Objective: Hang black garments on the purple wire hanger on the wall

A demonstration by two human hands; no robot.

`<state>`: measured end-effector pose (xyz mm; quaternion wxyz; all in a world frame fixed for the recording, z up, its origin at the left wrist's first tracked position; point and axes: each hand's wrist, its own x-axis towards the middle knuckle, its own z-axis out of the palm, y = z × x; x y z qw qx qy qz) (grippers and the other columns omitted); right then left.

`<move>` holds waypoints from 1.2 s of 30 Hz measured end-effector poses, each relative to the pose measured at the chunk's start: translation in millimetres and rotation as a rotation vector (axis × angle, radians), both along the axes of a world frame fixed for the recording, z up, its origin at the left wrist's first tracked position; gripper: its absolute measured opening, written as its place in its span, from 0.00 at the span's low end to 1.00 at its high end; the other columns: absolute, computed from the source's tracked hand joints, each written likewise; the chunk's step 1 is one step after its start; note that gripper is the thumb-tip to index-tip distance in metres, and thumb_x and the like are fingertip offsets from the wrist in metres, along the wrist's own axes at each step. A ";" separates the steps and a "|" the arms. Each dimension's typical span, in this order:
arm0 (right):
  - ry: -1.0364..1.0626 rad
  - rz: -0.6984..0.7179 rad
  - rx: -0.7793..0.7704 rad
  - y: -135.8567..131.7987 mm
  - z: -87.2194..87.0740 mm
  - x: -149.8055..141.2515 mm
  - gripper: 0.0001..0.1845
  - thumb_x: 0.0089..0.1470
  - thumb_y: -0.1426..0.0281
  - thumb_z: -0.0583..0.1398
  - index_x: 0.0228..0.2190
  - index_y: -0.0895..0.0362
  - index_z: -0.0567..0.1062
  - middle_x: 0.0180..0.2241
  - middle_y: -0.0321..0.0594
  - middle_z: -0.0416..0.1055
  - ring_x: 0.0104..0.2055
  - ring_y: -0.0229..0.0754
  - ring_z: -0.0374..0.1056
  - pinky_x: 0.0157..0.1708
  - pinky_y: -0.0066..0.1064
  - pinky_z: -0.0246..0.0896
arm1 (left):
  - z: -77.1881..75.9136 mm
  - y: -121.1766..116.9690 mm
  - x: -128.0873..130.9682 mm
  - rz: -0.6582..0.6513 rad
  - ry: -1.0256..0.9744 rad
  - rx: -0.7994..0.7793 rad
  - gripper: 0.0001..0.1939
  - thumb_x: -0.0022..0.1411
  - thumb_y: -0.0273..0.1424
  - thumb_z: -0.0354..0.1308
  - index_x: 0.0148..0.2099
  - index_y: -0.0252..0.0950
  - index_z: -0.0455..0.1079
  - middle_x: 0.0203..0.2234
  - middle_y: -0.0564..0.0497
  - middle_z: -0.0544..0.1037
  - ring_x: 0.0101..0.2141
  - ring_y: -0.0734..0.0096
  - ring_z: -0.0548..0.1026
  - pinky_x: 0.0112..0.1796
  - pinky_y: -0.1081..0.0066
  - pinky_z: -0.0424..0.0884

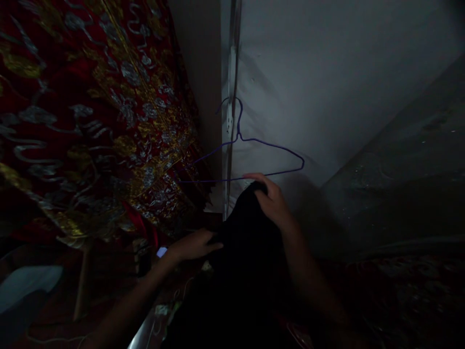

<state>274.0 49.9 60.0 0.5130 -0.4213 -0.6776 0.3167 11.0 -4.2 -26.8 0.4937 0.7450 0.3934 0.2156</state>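
Dim room; pale wall, ornate red drape to the left. Right hand: grip closed on upper end of black cloth, fingertips at lower bar of purple hanger. Left hand pinches cloth's near side, lower. Best handled: firm upper pinch, lower folds spread, light pressure against the wire.

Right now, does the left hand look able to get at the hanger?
Probably yes: nothing visible blocks the space between the left hand and the lower bar of the hanger, though its fingers are busy with the black cloth.
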 end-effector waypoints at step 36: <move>0.047 -0.211 -0.321 4.6 44.6 96.8 0.25 0.49 0.47 0.66 0.25 0.57 0.77 0.20 0.37 0.72 0.20 0.36 0.66 0.18 0.26 0.59 | 152.2 134.6 -25.7 0.276 0.110 0.767 0.11 0.70 0.36 0.50 0.40 0.36 0.70 0.36 0.51 0.74 0.41 0.65 0.73 0.46 0.67 0.68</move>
